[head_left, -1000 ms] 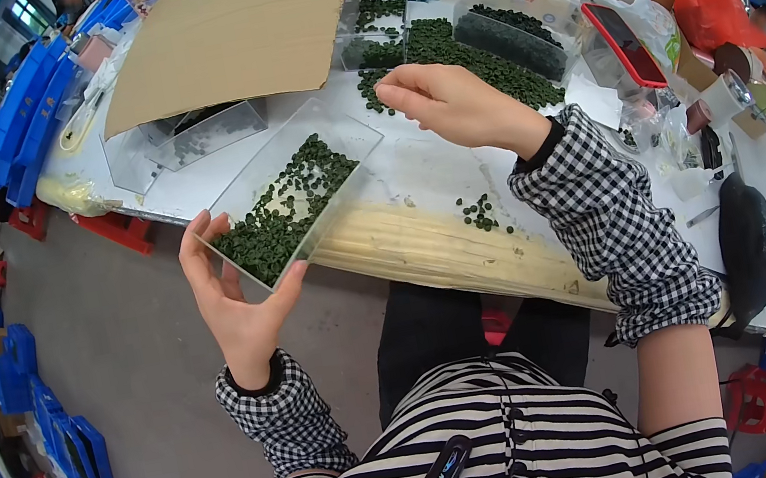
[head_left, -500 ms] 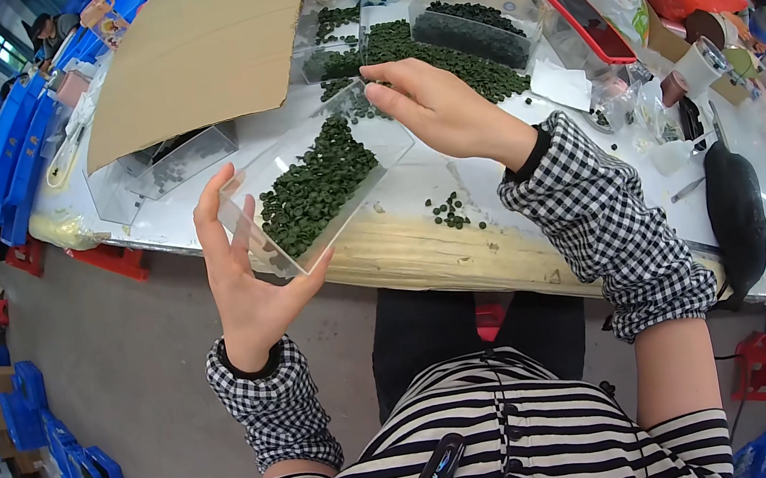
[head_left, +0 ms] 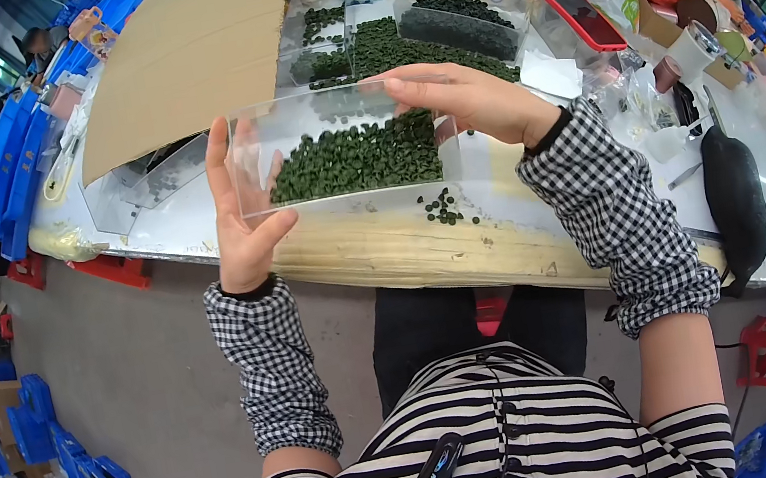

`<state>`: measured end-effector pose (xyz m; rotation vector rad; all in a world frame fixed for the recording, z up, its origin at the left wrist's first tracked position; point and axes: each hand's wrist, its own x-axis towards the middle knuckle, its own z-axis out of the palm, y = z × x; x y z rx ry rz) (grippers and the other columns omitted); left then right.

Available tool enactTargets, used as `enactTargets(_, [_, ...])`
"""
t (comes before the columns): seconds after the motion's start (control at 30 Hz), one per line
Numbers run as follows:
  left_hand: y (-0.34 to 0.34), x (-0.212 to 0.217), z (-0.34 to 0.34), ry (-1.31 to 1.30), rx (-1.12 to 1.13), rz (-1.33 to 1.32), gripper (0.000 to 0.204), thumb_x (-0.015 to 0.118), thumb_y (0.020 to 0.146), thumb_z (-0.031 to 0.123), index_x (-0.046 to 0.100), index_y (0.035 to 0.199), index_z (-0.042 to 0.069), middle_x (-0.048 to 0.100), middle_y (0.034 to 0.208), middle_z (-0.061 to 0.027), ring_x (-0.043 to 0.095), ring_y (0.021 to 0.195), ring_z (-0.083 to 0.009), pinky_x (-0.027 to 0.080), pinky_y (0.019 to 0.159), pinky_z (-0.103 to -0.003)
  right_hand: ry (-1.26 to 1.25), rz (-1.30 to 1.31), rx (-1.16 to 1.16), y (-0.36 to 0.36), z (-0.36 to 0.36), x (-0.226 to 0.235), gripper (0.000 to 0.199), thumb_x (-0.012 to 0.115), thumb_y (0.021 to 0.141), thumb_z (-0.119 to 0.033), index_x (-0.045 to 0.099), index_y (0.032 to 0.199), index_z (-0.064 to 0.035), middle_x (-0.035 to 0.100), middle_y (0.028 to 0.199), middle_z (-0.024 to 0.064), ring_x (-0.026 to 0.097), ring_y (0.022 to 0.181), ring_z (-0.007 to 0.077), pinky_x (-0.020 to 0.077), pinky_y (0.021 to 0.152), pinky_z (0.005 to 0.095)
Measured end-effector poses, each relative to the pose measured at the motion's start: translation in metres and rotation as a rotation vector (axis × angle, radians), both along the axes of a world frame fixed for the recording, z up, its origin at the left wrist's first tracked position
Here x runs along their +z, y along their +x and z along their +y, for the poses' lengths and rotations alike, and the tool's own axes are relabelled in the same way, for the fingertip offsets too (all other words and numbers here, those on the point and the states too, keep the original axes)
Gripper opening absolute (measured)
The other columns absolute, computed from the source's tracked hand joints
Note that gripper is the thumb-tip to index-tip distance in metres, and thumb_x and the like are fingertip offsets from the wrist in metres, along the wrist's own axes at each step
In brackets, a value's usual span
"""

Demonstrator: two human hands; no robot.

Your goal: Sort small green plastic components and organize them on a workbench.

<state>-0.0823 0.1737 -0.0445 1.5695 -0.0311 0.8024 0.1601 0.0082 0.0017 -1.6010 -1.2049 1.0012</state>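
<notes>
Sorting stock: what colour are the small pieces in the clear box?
Dark green pieces, seen in the head view.

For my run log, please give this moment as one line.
left hand: holds clear box end | right hand: holds other end | box: raised, small green pieces inside

Both forearms raised from lower edge, elbows bent, sleeves checked black and white. Left hand [head_left: 243, 217] upright, palm facing right, 4 fingers [head_left: 220, 160] extended and pointing up, thumb [head_left: 274, 225] angled toward centre. Right hand [head_left: 472, 103] higher, reaching leftward, palm down, fingers [head_left: 403, 86] stretched flat and together. Right wrist bent inward. Hands well apart, facing each other.
</notes>
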Motion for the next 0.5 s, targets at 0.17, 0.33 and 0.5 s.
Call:
enactTargets(0.17, [0.022, -0.039, -0.043, -0.438, 0.151, -0.049, 0.084, 0.064, 0.092, 0.022, 0.009, 0.154, 0.005, 0.014, 0.158, -0.0217, 0.016, 0.146, -0.0278, 0.019, 0.116, -0.041, 0.302, -0.198, -0.031, -0.005, -0.018, -0.014, 0.048, 0.054, 0.098, -0.04, 0.055, 0.135, -0.0098, 0.054, 0.133, 0.0119, 0.051, 0.122, 0.0227, 0.044, 0.097, 0.0359])
enactTargets(0.33, [0.037, -0.034, -0.059, -0.188, 0.472, 0.157, 0.074, 0.051, 0.102, 0.027, 0.006, 0.151, -0.004, 0.014, 0.156, -0.0269, 0.02, 0.144, -0.0302, 0.021, 0.116, -0.036, 0.352, -0.345, -0.054, 0.0, -0.034, -0.027, 0.045, 0.054, 0.099, -0.032, 0.051, 0.139, -0.0106, 0.054, 0.125, 0.0102, 0.052, 0.117, 0.02, 0.0431, 0.099, 0.0348])
enactTargets(0.5, [0.039, -0.04, -0.072, 0.126, 0.641, 0.221, 0.096, 0.063, 0.094, 0.038, 0.0, 0.15, -0.007, 0.009, 0.154, -0.0336, 0.013, 0.146, -0.0386, 0.018, 0.116, -0.045, 0.351, -0.466, -0.11, 0.004, -0.044, -0.025, 0.046, 0.059, 0.096, -0.029, 0.053, 0.137, -0.0107, 0.053, 0.118, 0.0113, 0.053, 0.11, 0.0218, 0.0433, 0.096, 0.0347])
